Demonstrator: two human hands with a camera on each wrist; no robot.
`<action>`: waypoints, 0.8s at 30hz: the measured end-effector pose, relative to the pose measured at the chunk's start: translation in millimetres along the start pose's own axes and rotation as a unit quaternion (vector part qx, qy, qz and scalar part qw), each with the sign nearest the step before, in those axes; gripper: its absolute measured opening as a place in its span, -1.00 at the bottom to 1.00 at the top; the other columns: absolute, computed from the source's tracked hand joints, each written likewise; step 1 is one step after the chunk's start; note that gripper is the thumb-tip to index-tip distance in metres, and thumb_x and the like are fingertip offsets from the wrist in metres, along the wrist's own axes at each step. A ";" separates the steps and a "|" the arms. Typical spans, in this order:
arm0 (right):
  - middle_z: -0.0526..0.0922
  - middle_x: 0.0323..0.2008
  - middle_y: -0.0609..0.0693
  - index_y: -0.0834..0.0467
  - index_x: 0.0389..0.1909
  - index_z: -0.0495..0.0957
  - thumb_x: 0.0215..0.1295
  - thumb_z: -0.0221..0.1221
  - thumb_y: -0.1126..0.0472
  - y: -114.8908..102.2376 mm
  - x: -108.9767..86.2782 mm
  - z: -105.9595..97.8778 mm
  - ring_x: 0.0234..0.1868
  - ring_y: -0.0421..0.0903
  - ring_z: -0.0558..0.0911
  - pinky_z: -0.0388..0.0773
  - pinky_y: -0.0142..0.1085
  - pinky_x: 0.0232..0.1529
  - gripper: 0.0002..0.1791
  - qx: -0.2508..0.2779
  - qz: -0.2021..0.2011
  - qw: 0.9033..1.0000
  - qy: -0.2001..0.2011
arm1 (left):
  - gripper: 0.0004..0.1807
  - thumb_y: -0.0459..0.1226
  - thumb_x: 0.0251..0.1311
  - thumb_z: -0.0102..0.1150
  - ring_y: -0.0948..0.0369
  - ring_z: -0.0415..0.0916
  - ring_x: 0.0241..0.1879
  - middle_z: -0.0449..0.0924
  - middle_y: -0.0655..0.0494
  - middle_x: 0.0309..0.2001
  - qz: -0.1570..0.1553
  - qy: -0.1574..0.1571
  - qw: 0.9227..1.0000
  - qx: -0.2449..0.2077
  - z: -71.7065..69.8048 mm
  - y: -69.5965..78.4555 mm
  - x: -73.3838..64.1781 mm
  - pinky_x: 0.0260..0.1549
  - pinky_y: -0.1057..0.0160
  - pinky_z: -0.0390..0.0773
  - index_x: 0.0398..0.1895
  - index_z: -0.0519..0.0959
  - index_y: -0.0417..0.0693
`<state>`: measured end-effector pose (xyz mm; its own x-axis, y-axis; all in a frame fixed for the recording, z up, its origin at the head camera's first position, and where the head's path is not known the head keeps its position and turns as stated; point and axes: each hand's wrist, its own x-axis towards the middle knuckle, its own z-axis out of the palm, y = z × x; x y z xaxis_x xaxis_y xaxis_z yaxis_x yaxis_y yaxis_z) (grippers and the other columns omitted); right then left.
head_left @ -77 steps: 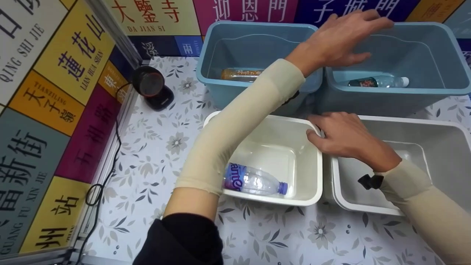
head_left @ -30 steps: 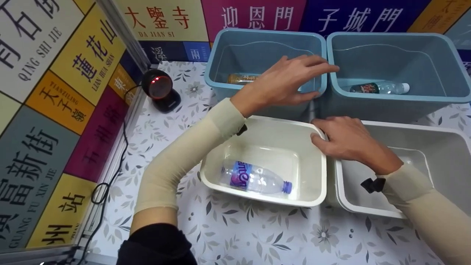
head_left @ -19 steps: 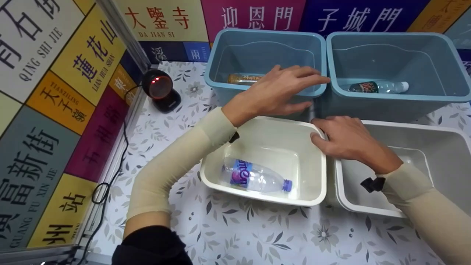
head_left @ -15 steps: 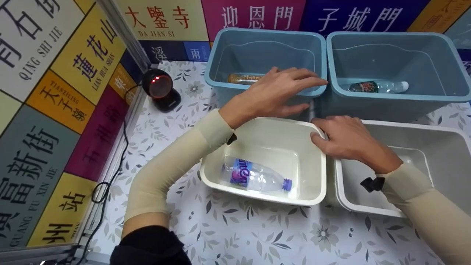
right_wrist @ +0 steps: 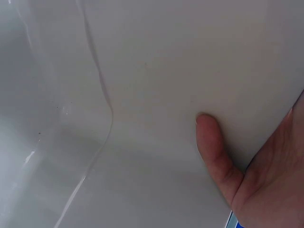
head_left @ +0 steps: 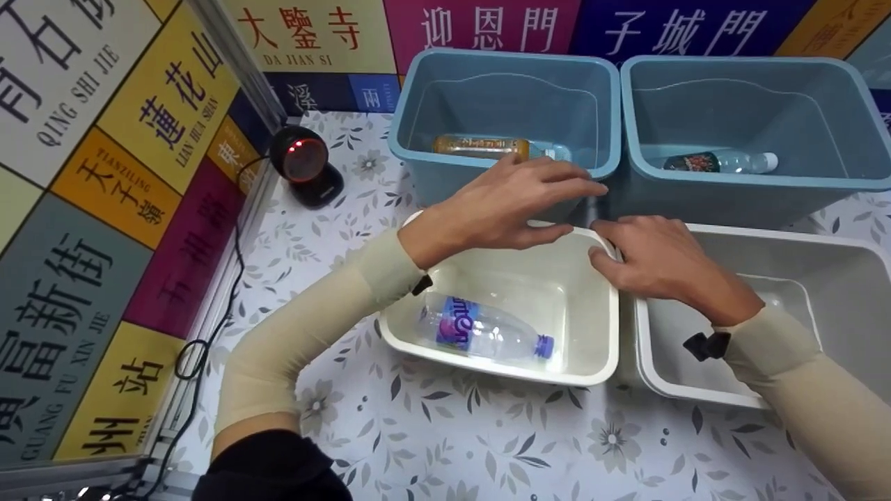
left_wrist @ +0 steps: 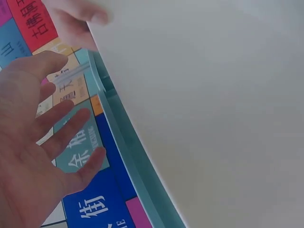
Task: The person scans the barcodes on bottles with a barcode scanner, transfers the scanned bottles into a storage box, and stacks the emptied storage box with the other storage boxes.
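My left hand point(head_left: 505, 205) hovers palm down above the far rim of the left white bin point(head_left: 501, 376), fingers loosely spread, holding nothing. In the left wrist view its fingers stand apart from the bin's pale wall. A clear plastic bottle point(head_left: 487, 330) with a purple label and cap lies inside that bin. My right hand point(head_left: 665, 261) grips the same bin's far right corner, thumb over the rim; its other fingertips are hidden in the head view. In the right wrist view the thumb point(right_wrist: 213, 152) lies against a whitish wall.
Behind stand two blue bins. The left one point(head_left: 418, 156) holds an amber bottle point(head_left: 480, 145) and a clear one point(head_left: 553, 152); the right one point(head_left: 759, 182) holds a dark-labelled bottle point(head_left: 720, 163). Another white bin point(head_left: 766, 236) sits right. A black scanner-like device point(head_left: 306, 167) stands left.
My left hand has drawn back from above the blue bins toward the left white bin, uncovering the bottles in the left blue bin. The right hand keeps its grip on the corner.
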<state>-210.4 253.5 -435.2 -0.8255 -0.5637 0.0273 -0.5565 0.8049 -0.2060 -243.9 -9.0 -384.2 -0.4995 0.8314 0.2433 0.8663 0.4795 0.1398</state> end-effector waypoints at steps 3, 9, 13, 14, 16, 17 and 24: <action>0.64 -0.44 -0.04 0.03 -0.07 0.64 0.43 0.01 -0.03 0.3 0.3 0.2 -0.44 -0.02 0.60 0.36 -0.11 -0.59 -0.68 -0.002 0.000 1.000 -0.004 | -0.40 0.17 0.37 0.00 0.29 0.33 0.40 0.39 0.30 0.42 0.014 -0.002 1.000 -0.014 2.3 4.3 -5.0 0.27 0.01 0.42 0.46 0.32 0.40; 0.50 -0.57 -0.09 -0.03 -0.32 0.58 0.42 0.03 -0.03 -0.1 -0.7 -1.0 -0.53 -0.08 0.49 0.26 -0.20 -0.61 -0.76 0.004 0.011 1.000 -0.007 | -0.43 0.14 0.36 0.04 0.25 0.39 0.34 0.43 0.30 0.38 0.027 -0.022 0.999 -0.029 5.2 11.7 -12.7 0.08 0.09 0.50 0.43 0.37 0.39; 0.54 -0.54 -0.10 -0.05 -0.15 0.65 0.40 0.05 -0.04 -0.6 -1.9 -1.3 -0.52 -0.08 0.50 0.27 -0.20 -0.62 -0.74 0.008 0.018 1.000 -0.008 | -0.42 0.15 0.35 0.05 0.24 0.45 0.27 0.49 0.31 0.31 0.028 -0.040 0.998 -0.032 3.8 16.1 -15.3 -0.06 0.08 0.50 0.43 0.36 0.41; 0.58 -0.50 -0.09 -0.07 -0.05 0.66 0.40 0.05 -0.05 -0.7 -2.2 -1.2 -0.50 -0.07 0.53 0.30 -0.18 -0.61 -0.71 0.010 0.020 1.000 -0.010 | -0.42 0.15 0.35 0.05 0.23 0.46 0.26 0.50 0.30 0.30 0.028 -0.047 0.998 -0.031 3.2 17.5 -15.9 -0.08 0.07 0.50 0.44 0.35 0.42; 0.58 -0.49 -0.09 -0.09 -0.03 0.65 0.41 0.03 -0.04 -1.1 -2.4 -1.0 -0.49 -0.07 0.53 0.30 -0.18 -0.61 -0.71 0.011 0.018 1.000 -0.013 | -0.40 0.16 0.35 0.06 0.22 0.48 0.24 0.52 0.28 0.28 0.029 -0.061 0.997 -0.035 2.2 20.8 -18.0 -0.07 0.05 0.52 0.45 0.35 0.41; 0.59 -0.48 -0.09 -0.10 -0.03 0.64 0.42 0.02 -0.04 -1.3 -2.4 -1.0 -0.49 -0.07 0.54 0.30 -0.18 -0.61 -0.71 0.011 0.017 1.000 -0.014 | -0.40 0.15 0.35 0.07 0.22 0.49 0.23 0.53 0.27 0.28 0.030 -0.068 0.996 -0.039 2.1 22.3 -19.0 -0.07 0.05 0.53 0.45 0.34 0.40; 0.53 -0.53 -0.07 -0.10 -0.38 0.49 0.42 0.02 -0.07 -3.8 -0.7 -1.4 -0.50 -0.07 0.50 0.22 -0.21 -0.64 -0.78 0.014 0.022 1.000 -0.015 | -0.44 0.13 0.32 0.11 0.20 0.45 0.24 0.54 0.28 0.28 0.035 -0.144 0.987 -0.060 4.7 31.7 -23.2 0.08 -0.23 0.54 0.38 0.42 0.36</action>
<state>-207.9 251.1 -433.2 -0.8456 -0.5337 -0.0124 -0.5166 0.8240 -0.2328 -204.8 -11.8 -389.9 -0.4034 0.9147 -0.0244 0.8834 0.3963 0.2501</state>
